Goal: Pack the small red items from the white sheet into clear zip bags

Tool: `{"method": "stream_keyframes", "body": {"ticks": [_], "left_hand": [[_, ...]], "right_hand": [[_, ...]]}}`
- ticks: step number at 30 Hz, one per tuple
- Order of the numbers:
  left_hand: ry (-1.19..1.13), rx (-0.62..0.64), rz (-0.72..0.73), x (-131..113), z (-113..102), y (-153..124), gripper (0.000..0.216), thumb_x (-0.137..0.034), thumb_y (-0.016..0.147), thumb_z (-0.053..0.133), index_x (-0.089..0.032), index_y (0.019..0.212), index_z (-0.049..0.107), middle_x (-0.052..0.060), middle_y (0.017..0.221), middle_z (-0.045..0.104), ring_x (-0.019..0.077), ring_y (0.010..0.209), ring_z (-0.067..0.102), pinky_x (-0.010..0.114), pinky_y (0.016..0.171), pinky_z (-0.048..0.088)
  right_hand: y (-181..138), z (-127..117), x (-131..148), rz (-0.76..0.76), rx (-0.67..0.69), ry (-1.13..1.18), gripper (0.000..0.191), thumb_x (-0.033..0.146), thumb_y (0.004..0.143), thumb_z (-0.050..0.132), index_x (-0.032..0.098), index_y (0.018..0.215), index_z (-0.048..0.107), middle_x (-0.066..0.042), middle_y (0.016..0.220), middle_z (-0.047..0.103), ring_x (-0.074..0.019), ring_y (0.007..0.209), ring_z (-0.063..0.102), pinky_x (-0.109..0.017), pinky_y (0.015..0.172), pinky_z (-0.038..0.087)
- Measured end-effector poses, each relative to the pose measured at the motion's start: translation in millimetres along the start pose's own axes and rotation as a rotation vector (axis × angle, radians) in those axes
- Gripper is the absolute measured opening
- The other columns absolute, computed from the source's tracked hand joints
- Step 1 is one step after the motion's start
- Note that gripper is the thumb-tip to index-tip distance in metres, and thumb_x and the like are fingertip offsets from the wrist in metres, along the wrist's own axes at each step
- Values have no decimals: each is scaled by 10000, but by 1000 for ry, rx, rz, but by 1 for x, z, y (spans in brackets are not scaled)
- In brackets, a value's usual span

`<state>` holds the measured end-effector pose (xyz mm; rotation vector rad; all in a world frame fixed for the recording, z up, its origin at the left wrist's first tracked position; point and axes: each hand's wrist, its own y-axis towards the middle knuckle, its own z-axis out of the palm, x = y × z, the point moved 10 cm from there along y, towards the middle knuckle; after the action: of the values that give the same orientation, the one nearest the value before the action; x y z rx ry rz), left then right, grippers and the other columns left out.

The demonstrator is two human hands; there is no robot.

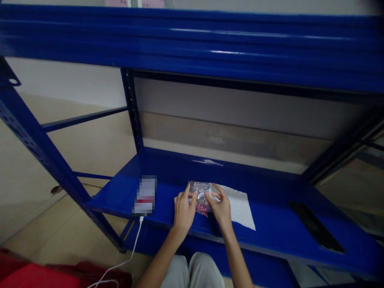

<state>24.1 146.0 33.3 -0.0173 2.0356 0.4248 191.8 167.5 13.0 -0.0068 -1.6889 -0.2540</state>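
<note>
A clear plastic bag (201,187) with small pink beads (200,208) in its lower part is held up over the front of the blue shelf. My left hand (183,208) grips its left side, the thumb on the near face. On the right side, my right hand (220,205) pinches the bag between thumb and fingers. The fingertips behind the plastic are partly hidden. A white sheet (240,204) lies on the shelf just behind and to the right of my right hand.
The blue shelf (171,164) has a thick beam (192,48) above it and an upright post (45,152) at left. A phone-like device (145,195), blurred out, lies left with a white cable (136,240). A dark flat object (316,227) lies right.
</note>
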Motion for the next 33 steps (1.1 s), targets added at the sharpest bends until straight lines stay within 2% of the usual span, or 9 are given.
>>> {"method": "stream_keyframes", "body": {"ticks": [2, 4, 9, 15, 19, 22, 28, 30, 33], "left_hand": [[167, -40, 57, 3, -1, 1, 449, -378, 857, 390, -212, 1273, 425, 102, 1114, 588, 231, 1071, 513, 404, 909, 379], [246, 9, 111, 9, 9, 2, 432, -355, 875, 354, -248, 1292, 397, 85, 1258, 493, 221, 1188, 416, 402, 957, 338], [354, 146, 159, 26, 37, 6, 372, -344, 883, 336, -282, 1221, 478, 46, 1341, 425, 238, 1306, 242, 474, 1037, 204], [321, 81, 151, 19, 28, 10, 390, -297, 888, 329, -264, 1266, 422, 58, 1346, 420, 221, 1300, 263, 456, 1033, 224], [317, 42, 226, 7, 20, 6, 284, -240, 865, 380, -240, 1064, 582, 56, 1225, 527, 204, 1217, 391, 425, 1015, 258], [332, 72, 228, 9, 24, 4, 246, -227, 857, 390, -223, 955, 615, 51, 1128, 582, 197, 1153, 455, 415, 996, 280], [344, 113, 226, 10, 29, 5, 345, -266, 885, 332, -230, 1185, 497, 66, 1314, 450, 236, 1305, 246, 450, 1020, 244], [323, 56, 219, 9, 21, 3, 354, -249, 888, 314, -217, 1198, 483, 81, 1330, 424, 227, 1299, 260, 432, 1019, 255], [284, -46, 192, 12, 5, -3, 333, -199, 875, 313, -189, 1134, 521, 99, 1231, 499, 205, 1216, 388, 399, 995, 295]], "right_hand": [[8, 0, 0, -58, -27, -147, 659, 483, 710, 596, 96, 1222, 445, -115, 892, 645, -173, 537, 607, -329, 554, 504], [8, 0, 5, -147, -45, -311, 589, 474, 736, 564, 108, 1192, 494, -139, 1007, 623, -195, 659, 623, -358, 665, 502], [-14, -8, 9, -237, -89, -529, 463, 445, 807, 471, 172, 1177, 523, -115, 1126, 569, -229, 914, 585, -386, 814, 456], [-34, 5, 4, -272, -51, -652, 363, 403, 838, 437, 187, 1082, 598, -96, 1096, 588, -227, 1029, 530, -370, 883, 426], [-37, 21, 3, -268, -36, -738, 360, 389, 850, 418, 180, 1088, 591, -90, 1099, 580, -221, 1012, 527, -358, 863, 438], [-38, 28, 5, -303, -34, -753, 369, 377, 855, 411, 177, 1129, 558, -96, 1108, 565, -224, 1005, 522, -360, 858, 437], [-40, 23, 5, -343, -135, -776, 434, 424, 831, 436, 178, 1181, 512, -115, 1111, 535, -247, 1016, 498, -406, 870, 410], [-40, 25, 4, -351, -130, -823, 447, 435, 830, 434, 175, 1184, 513, -118, 1103, 539, -257, 1018, 488, -412, 867, 399], [-39, 31, 3, -353, -121, -912, 446, 423, 826, 439, 167, 1184, 514, -120, 1087, 547, -269, 996, 478, -412, 851, 384]]}}
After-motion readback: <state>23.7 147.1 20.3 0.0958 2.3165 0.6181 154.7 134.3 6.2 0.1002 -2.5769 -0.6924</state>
